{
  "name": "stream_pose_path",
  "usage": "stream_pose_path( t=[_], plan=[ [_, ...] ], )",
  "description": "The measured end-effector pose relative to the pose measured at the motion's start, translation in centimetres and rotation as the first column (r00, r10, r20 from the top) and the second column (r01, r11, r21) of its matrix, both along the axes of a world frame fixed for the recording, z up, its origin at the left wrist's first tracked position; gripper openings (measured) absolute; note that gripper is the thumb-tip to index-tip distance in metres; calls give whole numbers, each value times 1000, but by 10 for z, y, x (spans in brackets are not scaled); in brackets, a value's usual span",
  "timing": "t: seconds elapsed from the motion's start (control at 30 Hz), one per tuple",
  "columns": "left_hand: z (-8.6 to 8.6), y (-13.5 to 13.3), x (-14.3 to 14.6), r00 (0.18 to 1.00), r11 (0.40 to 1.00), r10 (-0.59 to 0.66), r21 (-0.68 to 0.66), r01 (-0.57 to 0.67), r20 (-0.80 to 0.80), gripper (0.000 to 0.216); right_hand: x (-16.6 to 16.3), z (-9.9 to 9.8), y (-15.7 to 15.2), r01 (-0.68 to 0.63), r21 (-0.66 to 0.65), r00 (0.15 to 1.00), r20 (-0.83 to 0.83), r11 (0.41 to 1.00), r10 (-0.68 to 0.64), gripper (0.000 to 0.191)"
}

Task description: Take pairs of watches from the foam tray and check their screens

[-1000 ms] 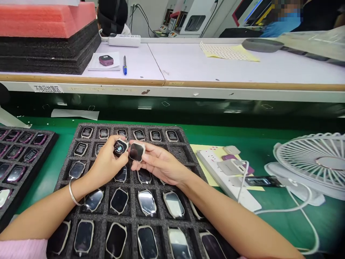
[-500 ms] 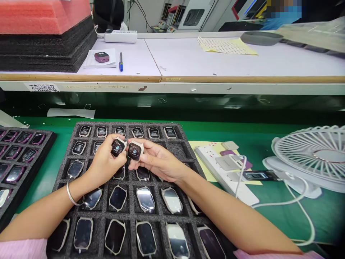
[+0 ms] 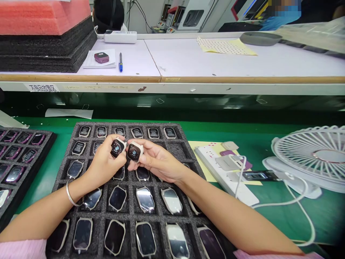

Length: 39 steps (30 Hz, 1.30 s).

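My left hand (image 3: 107, 158) is closed around a strapless smartwatch (image 3: 117, 147) with a pale frame; its screen is lit with a dial. Just beside it, my right hand (image 3: 156, 160) pinches a second smartwatch (image 3: 134, 152), lit in the same way. Both screens face up toward me, side by side. Beneath the hands lies a dark grey foam tray (image 3: 129, 223) whose square pockets hold many more watch bodies. Those in the far row show lit text, while the nearer ones are dark or reflective. My forearms cover some pockets.
A second foam tray (image 3: 45, 144) with purple watches stands at left. To the right are a white power strip (image 3: 226, 176) with cables and a white fan (image 3: 315, 154). A raised shelf (image 3: 183, 64) crosses behind, bearing stacked foam (image 3: 43, 50) and a pen (image 3: 120, 63). Other people are beyond.
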<state>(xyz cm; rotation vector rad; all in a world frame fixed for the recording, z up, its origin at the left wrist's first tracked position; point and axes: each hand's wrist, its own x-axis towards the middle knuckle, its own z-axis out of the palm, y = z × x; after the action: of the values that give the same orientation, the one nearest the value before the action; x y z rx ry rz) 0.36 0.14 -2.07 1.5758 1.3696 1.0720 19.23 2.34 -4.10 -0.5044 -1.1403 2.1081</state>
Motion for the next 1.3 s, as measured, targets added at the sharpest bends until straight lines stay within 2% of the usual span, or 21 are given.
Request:
stream_pose_path(
  t=[0.97, 1.3],
  plan=[
    [-4, -1, 0, 1000, 999, 2, 37, -1, -23, 33, 1, 2, 0, -1, 50, 1000, 15, 999, 0, 52],
    [-2, -1, 1, 1000, 1000, 12, 12, -12, -11, 33, 2, 1, 0, -5, 63, 1000, 5, 998, 4, 51]
  ],
)
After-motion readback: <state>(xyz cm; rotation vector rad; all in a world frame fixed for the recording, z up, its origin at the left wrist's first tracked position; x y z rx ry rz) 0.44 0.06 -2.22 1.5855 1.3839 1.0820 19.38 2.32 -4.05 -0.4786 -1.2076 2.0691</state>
